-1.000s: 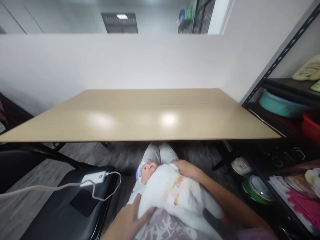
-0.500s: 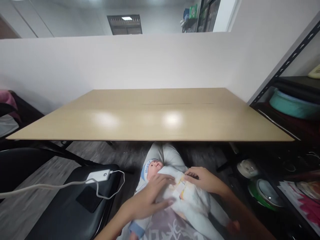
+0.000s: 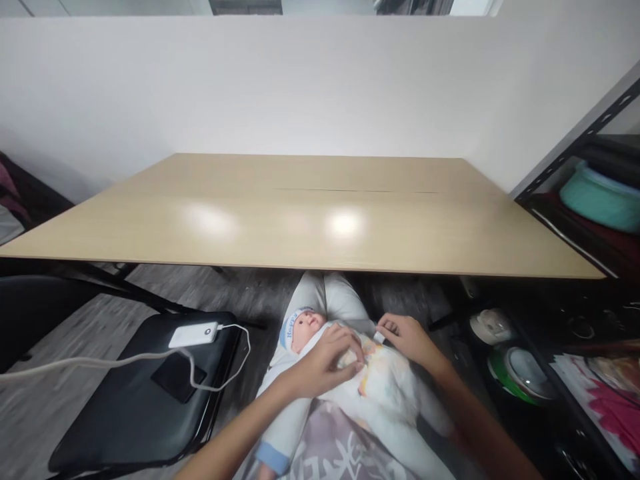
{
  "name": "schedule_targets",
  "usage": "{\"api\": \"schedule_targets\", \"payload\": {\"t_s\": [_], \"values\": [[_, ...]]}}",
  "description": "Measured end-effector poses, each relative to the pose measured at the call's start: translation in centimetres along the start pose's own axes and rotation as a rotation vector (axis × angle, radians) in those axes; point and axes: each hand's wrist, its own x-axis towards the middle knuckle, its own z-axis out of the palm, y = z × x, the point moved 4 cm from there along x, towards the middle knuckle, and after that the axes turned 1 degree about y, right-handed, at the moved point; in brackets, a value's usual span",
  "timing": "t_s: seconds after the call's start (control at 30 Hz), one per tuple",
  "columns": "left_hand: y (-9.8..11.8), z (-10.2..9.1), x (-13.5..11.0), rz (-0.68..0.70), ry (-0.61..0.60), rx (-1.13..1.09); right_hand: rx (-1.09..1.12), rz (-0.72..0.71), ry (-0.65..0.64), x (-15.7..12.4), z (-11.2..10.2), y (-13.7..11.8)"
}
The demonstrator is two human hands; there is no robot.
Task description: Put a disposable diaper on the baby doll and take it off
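Note:
A baby doll (image 3: 306,328) in a pale suit with blue cuffs and a lettered blue-and-white cap lies face up across my lap, head to the left. Around its middle is a white diaper (image 3: 395,383) with yellow and orange prints. My left hand (image 3: 333,357) rests on the doll's belly, fingers curled towards the thumb at the diaper's upper edge. With thumb and fingers together, my right hand (image 3: 403,335) pinches a small white tab (image 3: 379,337) of the diaper at its far side. The doll's lower legs are partly hidden by my right forearm.
A wooden table (image 3: 280,220) spans the front, its edge above my knees. On a black chair (image 3: 130,413) at left lie a white power bank (image 3: 193,335) with a cable (image 3: 100,362) and a dark phone (image 3: 177,377). Shelves at right hold a teal basin (image 3: 600,197).
My view has tilted down. My left hand's fingers have drawn in towards the thumb on the diaper. My right hand has shifted to the far side, where a white tab now shows.

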Motion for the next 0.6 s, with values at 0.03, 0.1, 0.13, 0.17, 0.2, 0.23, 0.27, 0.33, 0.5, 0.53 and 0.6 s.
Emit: {"api": "schedule_targets", "payload": {"t_s": [0.03,0.1,0.13,0.17,0.2,0.23,0.27,0.33,0.5,0.53,0.6], "values": [[0.0,-0.1,-0.4,0.009,0.022,-0.026,0.025,0.0,0.03,0.2,-0.2,0.0],[-0.1,-0.3,-1.4,0.025,0.048,-0.101,0.096,-0.028,0.065,0.1,-0.7,-0.8],[-0.2,-0.3,-2.0,0.024,0.053,-0.148,0.133,-0.055,0.055,-0.2,-0.8,-1.6],[-0.4,-0.4,-2.7,0.015,0.055,-0.193,0.164,-0.086,0.023,-0.5,-0.9,-2.6],[-0.6,-0.5,-3.4,-0.002,0.056,-0.23,0.185,-0.121,-0.035,-0.8,-0.7,-3.7],[-0.7,-0.5,-4.1,-0.024,0.051,-0.257,0.198,-0.158,-0.112,-1.2,-0.4,-4.9],[-0.8,-0.5,-4.8,-0.047,0.035,-0.275,0.202,-0.197,-0.2,-1.6,-0.1,-6.0],[-0.8,-0.4,-5.7,-0.088,0.002,-0.291,0.193,-0.257,-0.344,-2.3,0.7,-7.8],[-0.1,-1.2,-4.7,-0.154,0.079,-0.088,0.107,-0.291,-0.294,-3.3,-0.8,-8.6],[0.0,-1.4,-3.7,-0.13,0.062,0.001,0.095,-0.279,-0.31,-3.8,-1.4,-8.1],[0.2,-1.3,-0.9,-0.085,-0.025,0.166,0.081,-0.219,-0.383,-5.3,-2.5,-6.7]]}}
